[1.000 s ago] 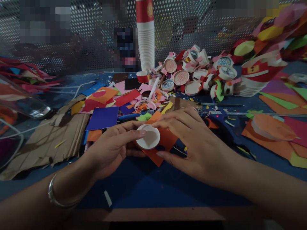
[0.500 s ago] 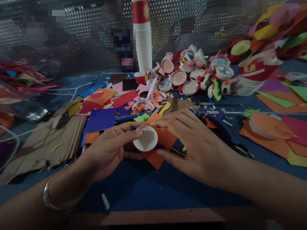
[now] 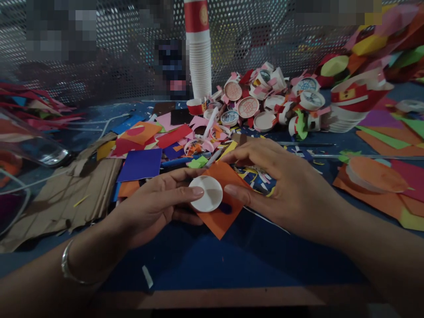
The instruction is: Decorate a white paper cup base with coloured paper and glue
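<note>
Head view: L hand [image 3: 149,203] clamps the round white paper disc [image 3: 212,196] at 9 o'clock, thumb on top, atop the square orange paper sheet [image 3: 220,225]. R hand [image 3: 291,190] is at the disc's 3 o'clock, thumb & fingers apart; can't tell if it touches the sheet. Disc looks v. light, fairly stiff, prob. dents if squeezed: I'd take its rim. Sheet's bendy, creases easily; hold nr its 6 o'clock corner.

Cannot see the fingertips of the left hand [image 3: 159,198], bar the thumb's, behind the white rimmed disc [image 3: 212,194] and orange sheet [image 3: 220,225]. Cannot follow the paper-cup stack [image 3: 200,62] above the top edge or the clear container [image 3: 49,148] past the left. Cannot read the stack's tiny emblem [image 3: 203,14] or identify the pixelated patches [image 3: 170,64].
</note>
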A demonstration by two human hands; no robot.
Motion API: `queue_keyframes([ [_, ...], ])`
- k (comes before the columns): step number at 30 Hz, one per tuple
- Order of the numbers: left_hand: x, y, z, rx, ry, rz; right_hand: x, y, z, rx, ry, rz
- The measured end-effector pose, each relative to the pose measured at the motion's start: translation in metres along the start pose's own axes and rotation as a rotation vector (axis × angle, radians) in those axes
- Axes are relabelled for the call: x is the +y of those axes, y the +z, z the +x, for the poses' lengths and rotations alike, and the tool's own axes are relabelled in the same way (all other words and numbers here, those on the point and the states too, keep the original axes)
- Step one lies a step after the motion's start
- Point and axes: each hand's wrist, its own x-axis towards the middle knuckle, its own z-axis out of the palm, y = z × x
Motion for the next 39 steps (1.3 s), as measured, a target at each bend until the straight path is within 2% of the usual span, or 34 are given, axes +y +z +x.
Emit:
queue_keyframes([
  [9,0.000,-0.006,0.000,-0.118,-0.001,-0.024,0.012,-0.001,0.001,0.021,0.143,0.106],
  [16,0.001,-0.003,-0.001,-0.143,-0.019,0.008,0.019,0.000,0.004,0.008,0.193,0.128],
  [23,0.000,-0.010,0.000,-0.197,-0.051,0.109,0.023,-0.011,0.009,0.055,0.206,0.137],
  [31,0.006,-0.017,0.001,-0.224,-0.039,0.416,0.026,-0.015,0.010,0.125,0.147,0.003],
  [35,0.016,-0.017,0.001,-0.232,0.032,0.772,0.024,-0.016,0.011,0.119,0.134,-0.035],
  [39,0.027,-0.014,-0.006,-0.099,0.164,1.079,0.022,-0.018,0.012,0.104,0.116,-0.072],
])
